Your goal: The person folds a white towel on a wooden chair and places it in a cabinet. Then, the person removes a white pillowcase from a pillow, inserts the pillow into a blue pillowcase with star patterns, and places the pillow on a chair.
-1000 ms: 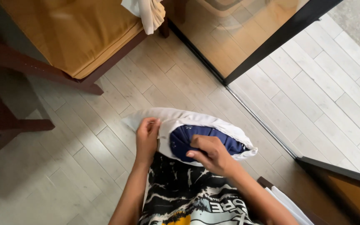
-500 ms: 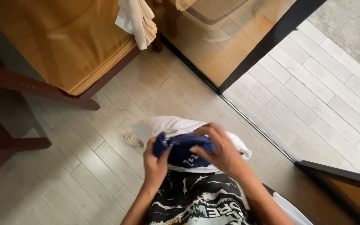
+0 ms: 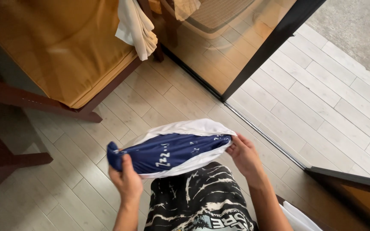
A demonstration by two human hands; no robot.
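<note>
Half a second ago both hands sat close together over the bundled cloth; since then they have drawn apart, and the dark blue cloth is now stretched out lengthwise between them.

The left hand is raised with its forearm coming up from the bottom edge, fingers curled shut around the bunched left end of the blue cloth, thumb laid along its front. The right hand reaches in from the lower right, wrist bent inward, fingertips pinching the cloth's right end together with the edge of the white pillow.

That white pillow wraps over and under the blue cloth, which shows small white markings along its middle. Both are held in the air just above the person's lap, over the black-and-white patterned shorts.

Taking the pillow as the mark: the wooden chair with the yellow cushion stands well up and left of it, a cream towel hangs above it, and the black door frame runs up and right of it.
</note>
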